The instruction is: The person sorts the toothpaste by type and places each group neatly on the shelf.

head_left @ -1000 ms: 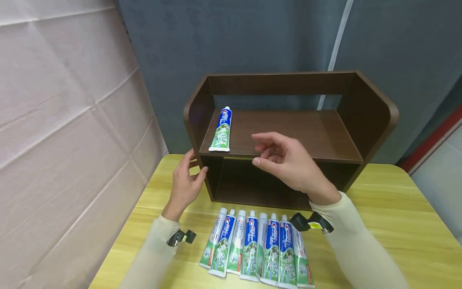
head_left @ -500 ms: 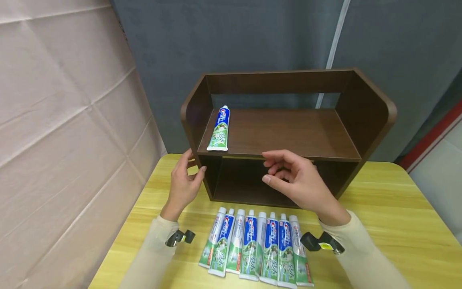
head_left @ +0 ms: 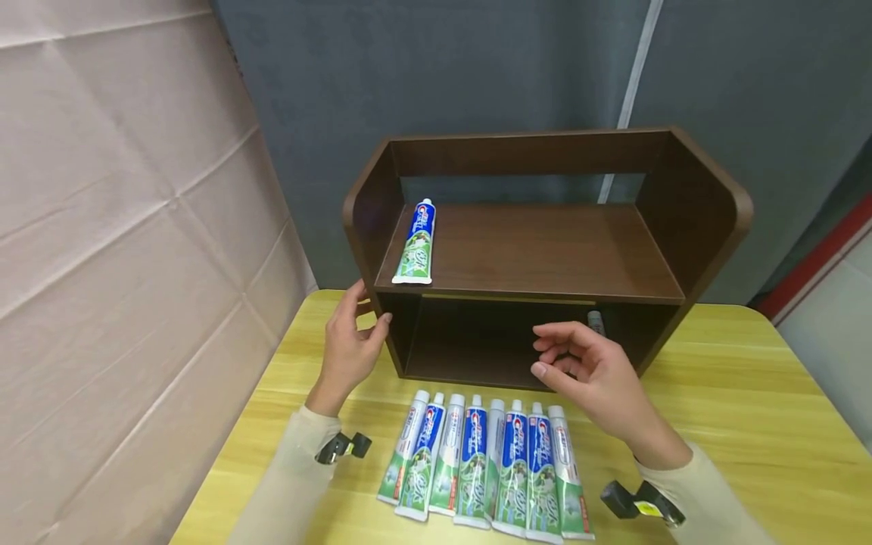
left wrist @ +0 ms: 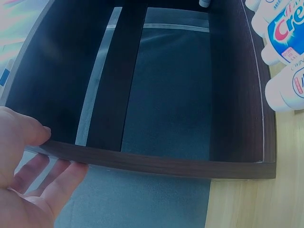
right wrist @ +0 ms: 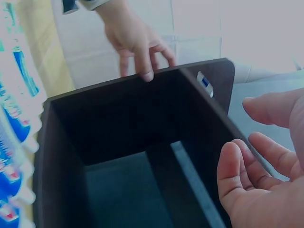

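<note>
My left hand (head_left: 350, 344) grips the left side panel of a dark brown two-tier shelf (head_left: 545, 250). In the left wrist view its thumb lies on one side of the panel edge and the fingers (left wrist: 64, 187) on the other. With fingers loosely bent, my right hand (head_left: 593, 378) hovers in front of the lower compartment and holds nothing. A blue and green toothpaste tube (head_left: 417, 242) lies on the upper tier at the left, cap to the back. Behind my right hand, a grey-capped tube (head_left: 596, 322) shows in the lower compartment, mostly hidden.
A row of several toothpaste tubes (head_left: 474, 462), blue-green and white-green, lies side by side on the yellow wooden table (head_left: 722, 409) before the shelf. Grey cloth (head_left: 477, 68) hangs behind, and a pale cloth wall (head_left: 136, 227) stands to the left.
My right hand has moved right and down from the upper tier's front edge to the lower compartment's right part, uncovering the capped tube there. The left hand stays on the panel.
</note>
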`<state>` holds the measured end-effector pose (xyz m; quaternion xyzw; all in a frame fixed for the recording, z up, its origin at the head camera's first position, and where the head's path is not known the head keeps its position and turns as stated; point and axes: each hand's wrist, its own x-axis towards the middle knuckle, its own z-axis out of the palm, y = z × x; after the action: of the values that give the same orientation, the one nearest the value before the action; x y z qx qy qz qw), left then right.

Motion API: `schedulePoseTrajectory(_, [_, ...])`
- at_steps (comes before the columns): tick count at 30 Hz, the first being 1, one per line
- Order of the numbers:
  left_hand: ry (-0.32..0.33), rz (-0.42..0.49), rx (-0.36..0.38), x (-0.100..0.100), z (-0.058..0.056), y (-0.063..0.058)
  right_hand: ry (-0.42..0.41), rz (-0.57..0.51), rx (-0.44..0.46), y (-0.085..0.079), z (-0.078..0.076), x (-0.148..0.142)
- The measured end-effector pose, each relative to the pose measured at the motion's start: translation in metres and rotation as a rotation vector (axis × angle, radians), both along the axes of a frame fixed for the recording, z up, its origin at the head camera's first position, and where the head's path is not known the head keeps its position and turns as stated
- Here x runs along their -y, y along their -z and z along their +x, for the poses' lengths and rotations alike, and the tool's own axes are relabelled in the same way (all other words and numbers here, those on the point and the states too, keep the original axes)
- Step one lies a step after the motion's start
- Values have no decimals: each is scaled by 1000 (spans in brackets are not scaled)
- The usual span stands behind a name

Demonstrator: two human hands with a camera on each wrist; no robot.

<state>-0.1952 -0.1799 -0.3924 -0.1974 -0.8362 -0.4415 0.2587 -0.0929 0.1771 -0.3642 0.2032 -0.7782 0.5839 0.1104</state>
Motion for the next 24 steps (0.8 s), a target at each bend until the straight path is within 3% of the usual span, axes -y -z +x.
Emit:
schedulePoseTrajectory(13, [4, -4, -1, -1, 0, 0, 95, 19, 98, 44, 25, -22])
schedulePoseTrajectory(24, [-3, 8, 10, -1, 0, -2, 114, 83, 220, 82, 45, -33])
